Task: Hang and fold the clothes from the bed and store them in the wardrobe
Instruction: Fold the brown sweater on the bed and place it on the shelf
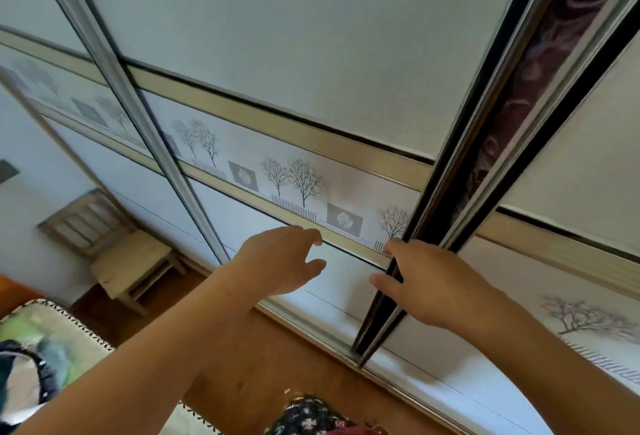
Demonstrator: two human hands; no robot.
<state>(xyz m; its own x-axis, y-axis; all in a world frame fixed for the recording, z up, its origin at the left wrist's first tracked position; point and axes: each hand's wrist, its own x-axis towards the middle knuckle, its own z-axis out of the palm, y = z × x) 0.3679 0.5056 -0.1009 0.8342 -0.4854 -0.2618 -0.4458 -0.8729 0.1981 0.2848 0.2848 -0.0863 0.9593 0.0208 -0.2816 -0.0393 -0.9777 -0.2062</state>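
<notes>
The wardrobe point(311, 54) filled the view, a narrow dark gap showing beside its sliding door point(346, 175). The right hand point(429, 282) gripped that door's edge, fingers hooked at the gap. The left hand point(277, 261) was relaxed and empty against the door panel. A blurred dark garment point(20, 375) lay on the bed point(69, 317) at lower left, near a wooden chair point(131, 261).

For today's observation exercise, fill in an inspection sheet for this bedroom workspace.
Surface: wooden floor.
Job's things: wardrobe door open a crack; bed corner lower left.
Clutter: floral cloth at bottom edge.
Grippers: right hand grips the door's edge; left hand open, by the door panel.
Cables: nothing seen.
Surroundings: wooden chair by the wall, left.
</notes>
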